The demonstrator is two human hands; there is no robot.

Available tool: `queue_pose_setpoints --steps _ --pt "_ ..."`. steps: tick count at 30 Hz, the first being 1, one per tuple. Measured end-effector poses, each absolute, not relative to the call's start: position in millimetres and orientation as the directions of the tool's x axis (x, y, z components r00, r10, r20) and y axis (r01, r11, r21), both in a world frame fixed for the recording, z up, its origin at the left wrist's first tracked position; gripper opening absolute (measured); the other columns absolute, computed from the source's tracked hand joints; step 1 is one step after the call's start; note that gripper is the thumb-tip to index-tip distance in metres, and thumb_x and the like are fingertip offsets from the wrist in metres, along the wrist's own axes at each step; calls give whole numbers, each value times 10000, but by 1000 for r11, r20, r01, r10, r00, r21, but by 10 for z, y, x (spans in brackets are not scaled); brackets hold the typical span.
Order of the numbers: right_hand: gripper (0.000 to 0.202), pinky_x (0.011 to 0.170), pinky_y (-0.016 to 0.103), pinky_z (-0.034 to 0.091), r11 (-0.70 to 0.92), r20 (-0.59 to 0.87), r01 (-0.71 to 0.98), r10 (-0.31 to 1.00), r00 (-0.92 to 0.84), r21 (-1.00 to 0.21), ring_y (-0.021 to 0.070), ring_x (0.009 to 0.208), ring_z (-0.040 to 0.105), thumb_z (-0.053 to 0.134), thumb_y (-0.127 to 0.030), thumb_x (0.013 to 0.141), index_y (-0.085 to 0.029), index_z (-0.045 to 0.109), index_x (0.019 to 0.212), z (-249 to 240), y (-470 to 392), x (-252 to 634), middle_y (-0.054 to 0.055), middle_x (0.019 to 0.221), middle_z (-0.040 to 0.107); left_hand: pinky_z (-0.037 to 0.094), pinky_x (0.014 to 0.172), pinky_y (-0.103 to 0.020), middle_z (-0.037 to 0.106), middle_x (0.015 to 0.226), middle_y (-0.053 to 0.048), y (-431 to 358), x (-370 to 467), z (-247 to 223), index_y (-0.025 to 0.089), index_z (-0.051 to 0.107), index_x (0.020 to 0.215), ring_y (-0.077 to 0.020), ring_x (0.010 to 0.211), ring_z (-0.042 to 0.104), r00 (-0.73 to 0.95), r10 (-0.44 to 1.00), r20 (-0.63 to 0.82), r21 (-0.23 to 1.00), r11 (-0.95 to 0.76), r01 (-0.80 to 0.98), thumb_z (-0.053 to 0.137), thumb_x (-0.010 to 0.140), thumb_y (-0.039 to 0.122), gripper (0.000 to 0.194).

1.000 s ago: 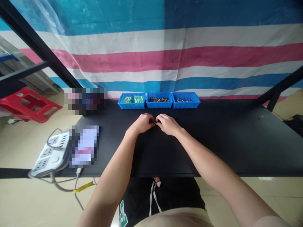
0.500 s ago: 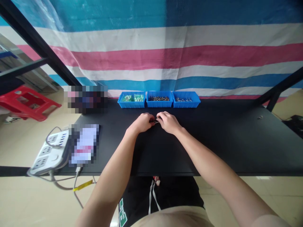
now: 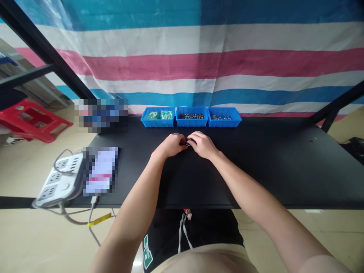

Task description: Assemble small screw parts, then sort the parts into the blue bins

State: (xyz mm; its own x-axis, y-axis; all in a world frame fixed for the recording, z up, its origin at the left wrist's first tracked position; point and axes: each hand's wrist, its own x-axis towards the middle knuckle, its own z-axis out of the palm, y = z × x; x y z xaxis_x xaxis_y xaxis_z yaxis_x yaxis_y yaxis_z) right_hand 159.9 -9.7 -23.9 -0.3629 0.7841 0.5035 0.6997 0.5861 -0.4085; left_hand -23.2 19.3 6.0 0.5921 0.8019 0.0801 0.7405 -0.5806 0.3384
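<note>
My left hand and my right hand meet above the middle of the black table, fingertips almost touching. Between them shows a small dark and shiny metal piece, too small to name. The left fingers are curled in a pinch around its left end. On the other side, the right thumb and fingers close at its right end; whether they hold a separate part is hidden. Just beyond the hands stand a blue bin of small brassy and dark metal parts and another blue bin of silvery pin-like parts.
A third blue bin holds green-and-white packets. To the left lie a white power strip with cables and a blurred-out phone-like item. A tiny metal bit lies far right. A red stool stands on the floor.
The view has tilted slightly, so everything sits a little higher. Both hands stay together at the same spot; the right fingertips have shifted slightly around the small piece.
</note>
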Motion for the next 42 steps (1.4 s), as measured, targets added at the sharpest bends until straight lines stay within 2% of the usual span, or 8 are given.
queue_pose_setpoints --steps 6,11,18,22,26,30,37,42 --pt "143 718 293 464 600 517 669 777 -359 -438 190 834 603 587 -314 917 -195 649 866 -206 -121 1596 60 876 655 464 687 -297 695 876 -64 188 -230 67 168 664 876 -220 812 637 591 804 62 340 -574 745 657 778 284 152" --pt "94 679 277 452 591 501 655 790 -352 -472 170 763 594 639 -287 875 -195 638 854 -222 -119 1597 42 843 639 470 681 -292 710 882 -63 170 -225 89 172 674 908 -221 808 648 579 814 38 354 -553 754 638 787 287 171" --pt "211 872 346 519 621 538 614 767 -349 -487 220 973 660 508 -192 922 -188 684 1038 -304 -71 1606 101 1048 711 488 734 -299 723 891 -75 161 -218 99 179 710 911 -230 820 663 597 799 63 330 -582 744 571 793 195 183" --pt "251 899 359 528 592 558 610 782 -277 -527 221 980 678 471 -193 930 -186 675 1077 -314 -58 1610 102 1045 726 489 727 -296 723 879 -62 170 -224 82 183 712 964 -222 803 661 597 797 95 366 -586 724 583 761 176 240" --pt "186 825 319 540 527 527 563 830 -182 -637 208 940 701 504 -244 923 -202 632 1052 -260 -98 1588 80 1002 736 492 731 -296 702 881 -62 153 -219 108 169 697 992 -206 796 644 575 790 215 424 -606 674 637 762 246 250" --pt "147 702 291 521 484 484 466 865 -130 -741 192 773 698 535 -328 907 -202 599 948 -190 -153 1544 51 844 729 494 762 -274 680 922 -55 112 -187 143 171 688 1006 -168 807 627 532 764 365 501 -643 580 624 821 278 224" --pt "371 492 239 403 340 339 133 940 -33 -931 115 500 522 546 -564 870 -194 577 863 -175 -136 1485 -27 587 576 504 745 -253 669 918 -69 73 -116 79 154 704 1053 -139 777 619 449 720 529 557 -694 456 586 898 290 237" --pt "488 447 220 359 245 245 -9 969 -42 -969 99 469 479 564 -672 807 -189 599 867 -180 -99 1471 -46 542 521 518 743 -267 671 914 -65 46 -63 41 174 724 1054 -142 792 627 359 681 638 556 -730 397 596 903 322 247"
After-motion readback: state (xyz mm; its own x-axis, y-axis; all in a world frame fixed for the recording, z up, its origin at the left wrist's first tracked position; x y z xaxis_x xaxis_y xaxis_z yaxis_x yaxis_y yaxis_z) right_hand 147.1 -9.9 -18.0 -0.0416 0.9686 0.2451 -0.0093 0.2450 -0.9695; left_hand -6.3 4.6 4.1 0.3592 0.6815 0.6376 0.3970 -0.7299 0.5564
